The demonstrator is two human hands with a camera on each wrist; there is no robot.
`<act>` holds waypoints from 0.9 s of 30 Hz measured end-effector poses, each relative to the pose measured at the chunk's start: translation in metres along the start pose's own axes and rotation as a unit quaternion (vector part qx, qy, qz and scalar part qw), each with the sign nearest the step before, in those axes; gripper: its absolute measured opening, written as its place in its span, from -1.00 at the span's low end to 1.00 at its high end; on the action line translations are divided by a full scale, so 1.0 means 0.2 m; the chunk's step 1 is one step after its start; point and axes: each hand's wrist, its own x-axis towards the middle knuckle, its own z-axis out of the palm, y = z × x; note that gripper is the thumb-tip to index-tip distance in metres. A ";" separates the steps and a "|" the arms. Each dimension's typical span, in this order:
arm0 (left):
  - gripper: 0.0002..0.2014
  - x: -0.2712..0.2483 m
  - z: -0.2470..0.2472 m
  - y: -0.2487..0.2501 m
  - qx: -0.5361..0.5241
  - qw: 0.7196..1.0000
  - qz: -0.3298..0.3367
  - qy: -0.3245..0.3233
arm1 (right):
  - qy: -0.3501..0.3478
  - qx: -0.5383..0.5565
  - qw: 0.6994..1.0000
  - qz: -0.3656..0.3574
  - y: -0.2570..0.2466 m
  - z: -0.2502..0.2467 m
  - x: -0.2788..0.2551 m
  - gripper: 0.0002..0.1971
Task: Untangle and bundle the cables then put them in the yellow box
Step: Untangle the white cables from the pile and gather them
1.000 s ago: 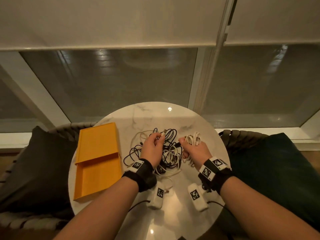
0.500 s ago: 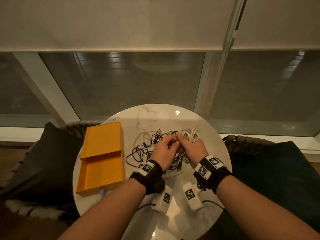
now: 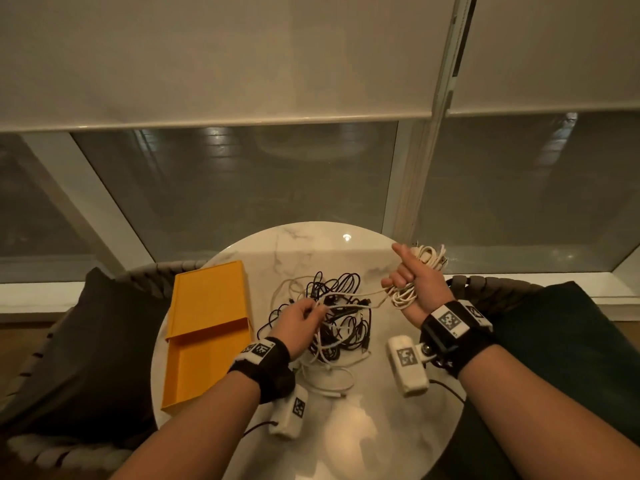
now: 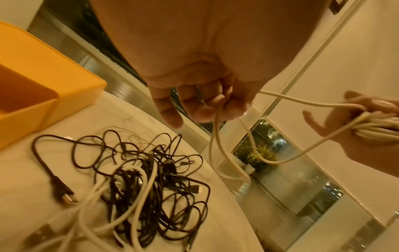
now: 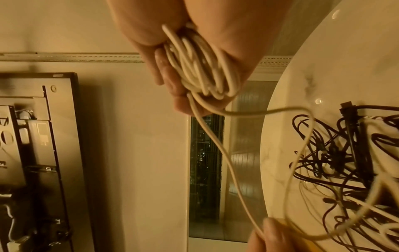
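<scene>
A tangle of black and white cables (image 3: 341,318) lies in the middle of the round marble table (image 3: 311,240). My right hand (image 3: 407,273) is raised at the table's right and grips a coiled bundle of white cable (image 3: 427,256), also seen as white loops (image 5: 202,68) in the palm. A loose white strand (image 3: 356,299) runs from the bundle to my left hand (image 3: 310,311), which pinches it just above the tangle (image 4: 151,179). In the left wrist view the fingertips (image 4: 218,105) close on that strand. The open yellow box (image 3: 207,327) sits empty at the table's left.
Dark cushioned chairs stand on the left (image 3: 86,341) and on the right (image 3: 554,341) of the table. A window with a lowered blind (image 3: 311,57) is behind it. A white cable end (image 3: 329,382) trails toward the table's near side.
Both hands were together over the tangle. My right hand has since lifted up and to the right with the white bundle, drawing the strand out. The left hand stays low on it.
</scene>
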 end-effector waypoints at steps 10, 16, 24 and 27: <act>-0.65 0.01 -0.46 -0.16 -0.025 0.991 -0.045 0.127 | 0.042 0.050 0.998 -0.019 0.04 0.05 0.00 -0.66; -0.76 0.05 -0.68 -0.17 -0.020 0.980 -0.049 0.190 | 0.066 0.030 0.997 -0.030 0.06 -0.01 0.03 -0.57; -0.60 0.11 -0.68 -0.06 -0.240 0.945 -0.086 0.204 | 0.108 -0.161 0.981 -0.028 0.19 -0.12 0.03 -0.71; -0.31 0.09 -0.62 0.05 -0.391 0.904 -0.114 0.129 | 0.114 -0.271 0.956 -0.021 0.25 -0.14 0.01 -0.73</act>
